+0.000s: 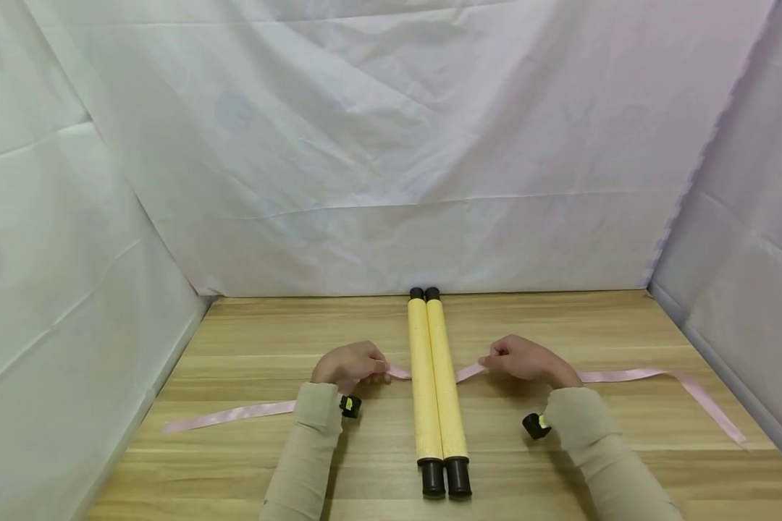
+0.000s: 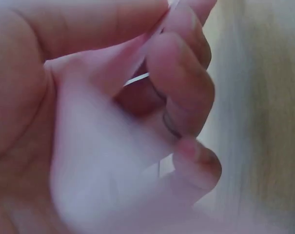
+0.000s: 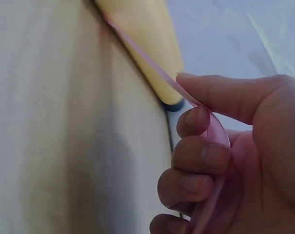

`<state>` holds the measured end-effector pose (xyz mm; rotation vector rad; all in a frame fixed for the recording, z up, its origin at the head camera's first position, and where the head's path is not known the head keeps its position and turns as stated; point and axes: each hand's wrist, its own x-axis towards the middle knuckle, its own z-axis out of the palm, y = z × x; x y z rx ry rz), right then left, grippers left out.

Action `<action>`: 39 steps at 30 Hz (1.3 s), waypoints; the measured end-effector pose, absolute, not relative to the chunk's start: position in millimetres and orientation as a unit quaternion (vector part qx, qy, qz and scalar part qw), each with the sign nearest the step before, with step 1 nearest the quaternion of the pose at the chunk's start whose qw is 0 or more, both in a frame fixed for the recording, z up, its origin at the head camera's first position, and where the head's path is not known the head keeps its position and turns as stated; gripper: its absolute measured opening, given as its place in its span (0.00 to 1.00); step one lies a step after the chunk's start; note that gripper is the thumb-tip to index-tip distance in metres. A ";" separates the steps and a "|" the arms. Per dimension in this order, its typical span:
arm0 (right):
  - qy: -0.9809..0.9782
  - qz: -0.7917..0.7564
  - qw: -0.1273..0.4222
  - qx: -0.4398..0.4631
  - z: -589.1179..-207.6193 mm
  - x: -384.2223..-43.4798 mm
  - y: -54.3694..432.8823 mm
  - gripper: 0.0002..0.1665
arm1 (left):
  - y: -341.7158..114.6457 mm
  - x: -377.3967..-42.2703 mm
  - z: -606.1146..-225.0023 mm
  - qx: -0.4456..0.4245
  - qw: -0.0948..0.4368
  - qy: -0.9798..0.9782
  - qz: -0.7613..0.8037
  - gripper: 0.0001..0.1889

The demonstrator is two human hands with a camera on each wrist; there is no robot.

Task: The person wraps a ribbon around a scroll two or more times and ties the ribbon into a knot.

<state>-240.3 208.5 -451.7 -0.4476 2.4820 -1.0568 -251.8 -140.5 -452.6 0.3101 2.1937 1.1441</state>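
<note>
A pink ribbon (image 1: 241, 413) runs from side to side across the wooden table. It goes out of sight beneath two yellow rolls (image 1: 438, 383) with black ends, which lie side by side, lengthwise to the view. Left of the rolls, my left hand (image 1: 352, 362) pinches the ribbon between thumb and fingers; in the left wrist view the ribbon (image 2: 93, 161) crosses the palm, blurred. On the other side my right hand (image 1: 524, 357) pinches it too. The right wrist view shows the ribbon (image 3: 147, 58) stretched from the fingertips to the yellow roll (image 3: 142, 29).
Wood-grain tabletop (image 1: 247, 477) surrounds the rolls. White cloth (image 1: 391, 159) hangs behind the table and along both sides. The ribbon's free ends lie out to the left and right. A small black wrist device (image 1: 536, 425) sits by the right cuff, another (image 1: 350, 406) by the left.
</note>
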 end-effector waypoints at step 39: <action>0.810 -0.553 0.144 -0.128 -438.8 -256.2 168.2 0.18 | -159.0 -249.3 -440.5 0.140 0.203 0.893 0.376 0.09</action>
